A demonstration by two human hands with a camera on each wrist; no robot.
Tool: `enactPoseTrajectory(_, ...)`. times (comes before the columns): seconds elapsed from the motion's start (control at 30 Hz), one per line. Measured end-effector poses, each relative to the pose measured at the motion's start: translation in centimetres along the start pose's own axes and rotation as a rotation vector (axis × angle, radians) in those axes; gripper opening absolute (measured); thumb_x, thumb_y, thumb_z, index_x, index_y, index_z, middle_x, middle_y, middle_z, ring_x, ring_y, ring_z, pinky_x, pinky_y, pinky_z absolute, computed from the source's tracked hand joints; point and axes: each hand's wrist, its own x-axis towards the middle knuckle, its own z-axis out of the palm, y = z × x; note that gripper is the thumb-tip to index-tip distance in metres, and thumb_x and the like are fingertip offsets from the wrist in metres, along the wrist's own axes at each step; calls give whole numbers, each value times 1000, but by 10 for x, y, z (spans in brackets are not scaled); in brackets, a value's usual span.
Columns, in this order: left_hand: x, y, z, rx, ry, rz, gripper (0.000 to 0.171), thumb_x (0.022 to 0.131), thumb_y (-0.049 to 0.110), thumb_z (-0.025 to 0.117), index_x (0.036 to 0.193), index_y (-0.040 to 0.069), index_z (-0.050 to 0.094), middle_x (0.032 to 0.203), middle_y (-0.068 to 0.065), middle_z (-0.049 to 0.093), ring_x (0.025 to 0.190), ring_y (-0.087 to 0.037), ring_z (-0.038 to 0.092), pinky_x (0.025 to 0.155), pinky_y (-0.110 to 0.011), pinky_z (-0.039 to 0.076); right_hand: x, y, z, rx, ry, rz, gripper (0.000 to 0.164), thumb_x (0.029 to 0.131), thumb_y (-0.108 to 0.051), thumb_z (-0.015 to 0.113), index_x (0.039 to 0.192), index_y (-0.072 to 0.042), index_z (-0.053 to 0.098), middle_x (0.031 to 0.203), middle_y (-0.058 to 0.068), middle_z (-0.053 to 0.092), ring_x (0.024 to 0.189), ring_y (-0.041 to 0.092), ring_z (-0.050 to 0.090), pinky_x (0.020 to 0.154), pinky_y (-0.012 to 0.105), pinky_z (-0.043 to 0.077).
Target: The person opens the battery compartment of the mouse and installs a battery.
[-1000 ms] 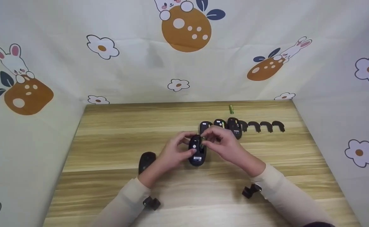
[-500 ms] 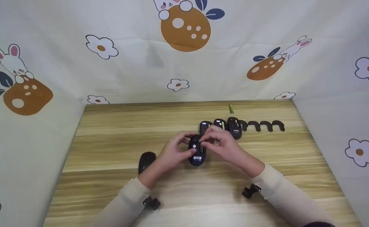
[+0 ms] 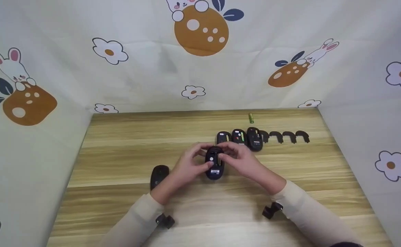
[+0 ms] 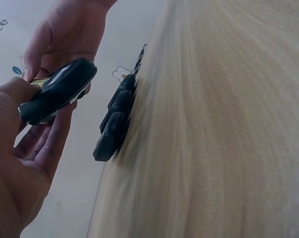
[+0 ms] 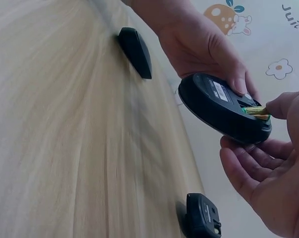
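My left hand (image 3: 189, 164) holds a black computer mouse (image 3: 214, 174) with its underside up, the thumb lying on the bottom face. In the right wrist view a green-and-gold battery (image 5: 254, 110) sits tilted in the mouse's uncovered battery slot, one end sticking up. The thumb of my right hand (image 3: 244, 160) presses on that raised end, while its fingers curl beneath the mouse. The left wrist view shows the mouse clear of the table, between both hands, with the yellowish battery (image 4: 39, 82) at the thumbs.
Behind the hands, three overturned mice (image 3: 255, 140) with batteries in their slots stand in a row. Several dark curved covers (image 3: 289, 137) lie to their right, and a loose green battery (image 3: 251, 118) lies behind. Another black mouse (image 3: 160, 175) rests by my left forearm.
The battery between my right fingers has gone down into the mouse's slot. My right fingers have moved from above the slot to the mouse's far end and underside; the left hand keeps its place.
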Motion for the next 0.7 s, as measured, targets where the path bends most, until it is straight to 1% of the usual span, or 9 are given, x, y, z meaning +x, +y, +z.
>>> enactPoseTrajectory(0.07, 0, 0, 0, 3, 4, 6, 57, 96, 13, 86, 149, 13, 66, 138, 5, 70, 116, -19, 68, 116, -53, 49, 0, -1, 1, 5, 2, -7, 33, 105, -12, 76, 136, -2, 72, 123, 12, 79, 113, 29, 75, 102, 36, 61)
enactPoseTrajectory(0.27, 0, 2, 2, -10, 3, 3, 54, 97, 14, 87, 147, 19, 68, 138, 3, 71, 117, -21, 68, 117, -57, 49, 1, -2, 3, 21, 31, -52, 27, 103, -2, 74, 129, 3, 74, 110, 13, 78, 100, 26, 73, 90, 28, 62)
enactPoseTrajectory(0.37, -1, 3, 2, -16, 0, 4, 54, 96, 16, 87, 146, 18, 68, 137, 2, 71, 117, -21, 68, 117, -57, 48, 1, -1, 5, 12, 38, -63, 26, 101, 0, 73, 127, 2, 74, 106, 12, 77, 97, 25, 71, 88, 29, 64)
enactPoseTrajectory(0.5, -1, 3, 3, -18, -1, 17, 54, 96, 16, 88, 146, 17, 68, 137, 1, 71, 116, -22, 68, 116, -56, 49, 0, 1, 7, -8, 47, -90, 27, 99, 4, 71, 126, 1, 74, 106, 11, 76, 96, 26, 70, 89, 33, 66)
enactPoseTrajectory(0.7, -2, 3, 3, 18, -2, 16, 56, 96, 17, 87, 148, 19, 67, 139, 4, 70, 118, -19, 68, 116, -50, 51, 0, 3, 7, -50, 72, -128, 29, 97, 6, 73, 125, 1, 75, 105, 9, 77, 93, 24, 71, 86, 34, 68)
